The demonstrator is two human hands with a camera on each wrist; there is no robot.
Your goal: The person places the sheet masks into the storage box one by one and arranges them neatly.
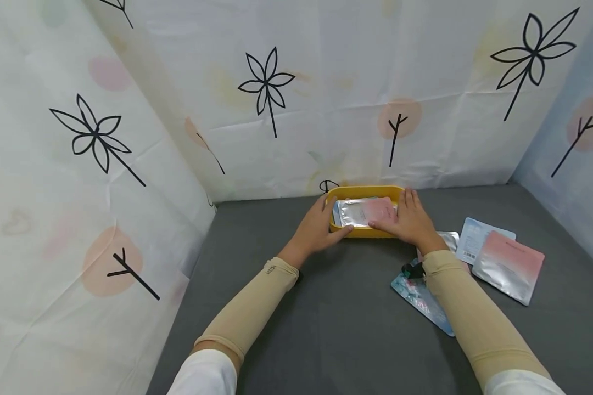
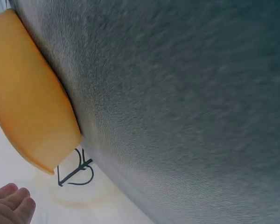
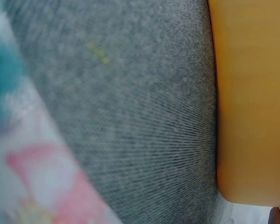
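Observation:
A yellow oblong bin (image 1: pixel 370 233) stands at the back of the grey table. Flat foil packets (image 1: pixel 365 211), silver and pink on top, lie inside it. My left hand (image 1: pixel 318 227) is at the bin's left end, its thumb reaching over the front rim. In the left wrist view, my left fingertips (image 2: pixel 14 203) show past the yellow bin wall (image 2: pixel 32 93), apart from it. At the right end is my right hand (image 1: pixel 412 219), fingers straight along the rim and thumb stretched over the packets. The right wrist view shows mostly the bin's side (image 3: pixel 254 102).
Right of the bin lie a pink and silver packet (image 1: pixel 509 266), a light blue packet (image 1: pixel 479 238) and a silver one (image 1: pixel 449 239) partly hidden by my arm. A blue floral packet (image 1: pixel 420 299) lies under the right forearm. Patterned cloth walls (image 1: pixel 326 137) border the table.

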